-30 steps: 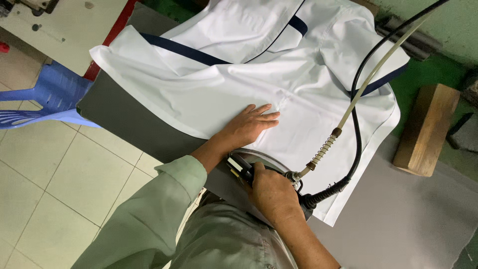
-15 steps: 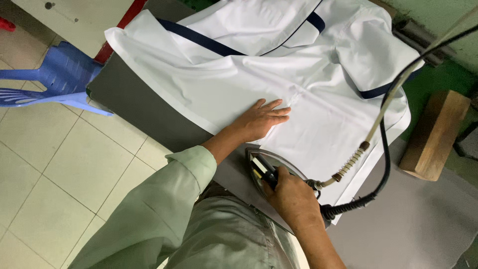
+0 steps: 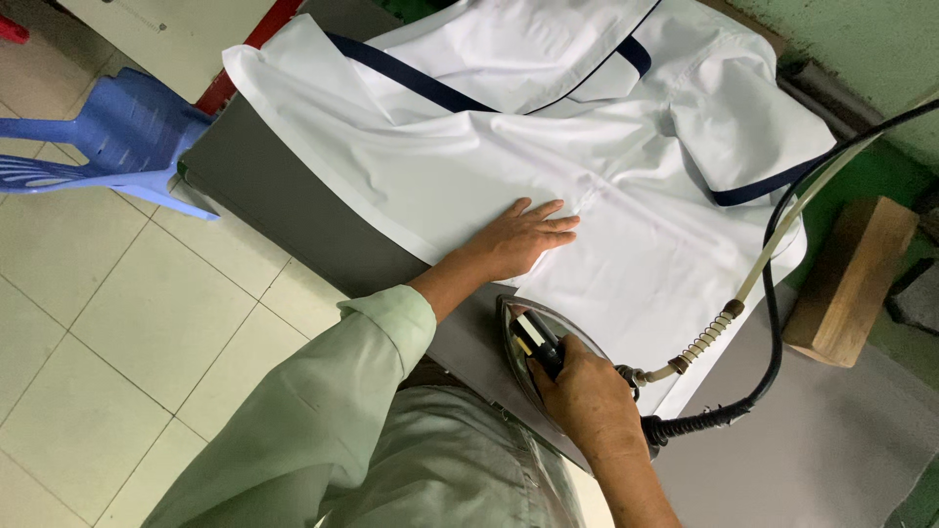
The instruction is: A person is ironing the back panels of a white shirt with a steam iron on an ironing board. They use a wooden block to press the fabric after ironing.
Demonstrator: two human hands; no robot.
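Iron point(image 3: 538, 342) further onto garment point(image 3: 626, 186) (slightly)

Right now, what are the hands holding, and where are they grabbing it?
The right hand grips the iron by its dark handle on top. The left hand holds nothing; it lies flat, pressing on the white shirt.

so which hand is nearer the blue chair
Left. The left hand lies flat on the white garment, closer to the blue chair; the right hand grips the iron, farther away.
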